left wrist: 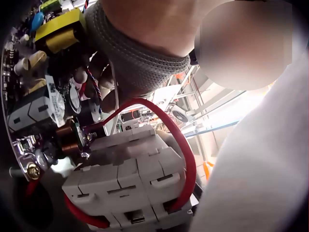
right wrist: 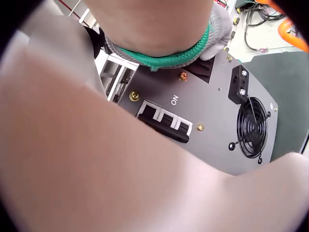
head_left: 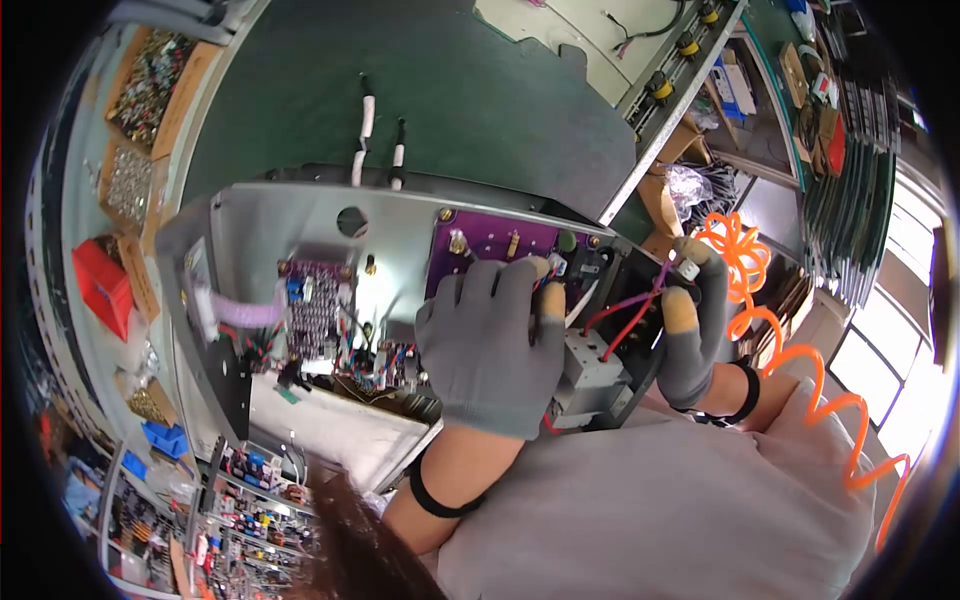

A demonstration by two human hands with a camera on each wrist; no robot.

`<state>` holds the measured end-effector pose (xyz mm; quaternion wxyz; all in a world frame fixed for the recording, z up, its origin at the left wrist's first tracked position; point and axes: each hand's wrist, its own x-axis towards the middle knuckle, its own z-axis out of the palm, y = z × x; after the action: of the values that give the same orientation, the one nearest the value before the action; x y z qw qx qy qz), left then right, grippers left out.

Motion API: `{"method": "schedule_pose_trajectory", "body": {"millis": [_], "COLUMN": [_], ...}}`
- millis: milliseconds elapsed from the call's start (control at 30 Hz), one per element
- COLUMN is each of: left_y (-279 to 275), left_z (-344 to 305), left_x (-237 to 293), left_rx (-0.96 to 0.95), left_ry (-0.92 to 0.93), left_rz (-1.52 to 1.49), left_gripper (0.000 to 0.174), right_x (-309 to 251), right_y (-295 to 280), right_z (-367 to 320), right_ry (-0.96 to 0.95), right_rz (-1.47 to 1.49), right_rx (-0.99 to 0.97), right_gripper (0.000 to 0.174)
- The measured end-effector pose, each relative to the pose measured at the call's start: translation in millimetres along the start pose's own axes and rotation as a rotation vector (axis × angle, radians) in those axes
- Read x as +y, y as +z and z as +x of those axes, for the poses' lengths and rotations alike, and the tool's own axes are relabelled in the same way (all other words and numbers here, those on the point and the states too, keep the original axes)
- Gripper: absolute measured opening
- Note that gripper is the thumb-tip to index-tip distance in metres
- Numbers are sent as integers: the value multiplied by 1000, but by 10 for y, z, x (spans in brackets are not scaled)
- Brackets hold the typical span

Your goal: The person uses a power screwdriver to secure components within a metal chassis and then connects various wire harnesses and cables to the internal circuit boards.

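Over the purple circuit board (head_left: pixel 478 238) in the metal chassis (head_left: pixel 290 215), the grey-gloved left hand (head_left: pixel 490 340) has its yellow thumb and index tips around thin twisted wires (left wrist: pixel 92 83). Its other fingers lie over the board, their tips partly hidden. To the right, the right hand (head_left: pixel 695 325) pinches a small white connector (head_left: pixel 688 268) between thumb and finger, with purple and red wires beside it. Between the hands, thick red wires (head_left: pixel 630 328) run into the grey breaker block (head_left: pixel 592 370). The right wrist view shows the glove's edge above the outer panel (right wrist: pixel 212 111), its fingertips hidden.
An orange coiled hose (head_left: pixel 800 352) hangs at the right. Two white-sleeved cables (head_left: pixel 365 118) stick out behind the chassis onto the green surface (head_left: pixel 290 90). Boxes of small parts (head_left: pixel 128 180) and a red bin (head_left: pixel 100 285) stand at the left.
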<state>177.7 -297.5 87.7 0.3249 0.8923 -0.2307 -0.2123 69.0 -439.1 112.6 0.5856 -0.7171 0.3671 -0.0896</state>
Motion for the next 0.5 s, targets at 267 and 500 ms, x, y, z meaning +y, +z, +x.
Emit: {"method": "schedule_pose_trajectory", "body": {"millis": [267, 500], "left_y": [44, 54], "left_z": [127, 188], "left_x": [73, 170], "left_rx": [-74, -121], "left_ry": [-64, -201], "left_rz": [21, 11], "left_gripper": [18, 22], "right_x": [136, 210], "right_y": [-99, -118], "right_z": [-11, -38], "right_ry": [-95, -67], "right_rz": [-31, 106], "right_rx": [-17, -11], "right_gripper": [38, 44]}}
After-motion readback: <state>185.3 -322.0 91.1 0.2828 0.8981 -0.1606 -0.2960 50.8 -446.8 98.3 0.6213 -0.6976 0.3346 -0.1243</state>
